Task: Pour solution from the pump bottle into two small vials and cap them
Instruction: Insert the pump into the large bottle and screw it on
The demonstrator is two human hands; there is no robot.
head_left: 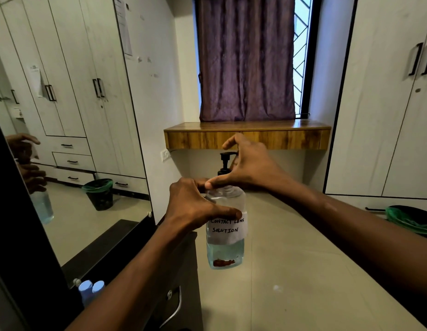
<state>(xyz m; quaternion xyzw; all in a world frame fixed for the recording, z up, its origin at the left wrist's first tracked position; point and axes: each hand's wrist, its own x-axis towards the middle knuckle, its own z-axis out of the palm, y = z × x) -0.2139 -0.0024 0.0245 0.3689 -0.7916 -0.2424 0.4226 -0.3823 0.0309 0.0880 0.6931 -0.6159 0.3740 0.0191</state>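
A clear pump bottle (225, 249) with a hand-written label "contact lens solution" holds pale blue liquid in its lower part. My left hand (193, 206) grips its shoulder and upper body and holds it upright in front of me. My right hand (250, 166) curls around the black pump top (225, 163), thumb pressed at the collar and index finger arched above the nozzle. Two small vials with blue caps (90, 287) stand at the lower left by the mirror, partly hidden behind my left forearm.
A large mirror (71, 139) fills the left side. Below it is a dark cabinet with a metal drawer handle (175, 304). A wooden shelf (246, 134) hangs under the curtained window ahead. A bin with a green liner (413, 219) stands at the right by white wardrobes.
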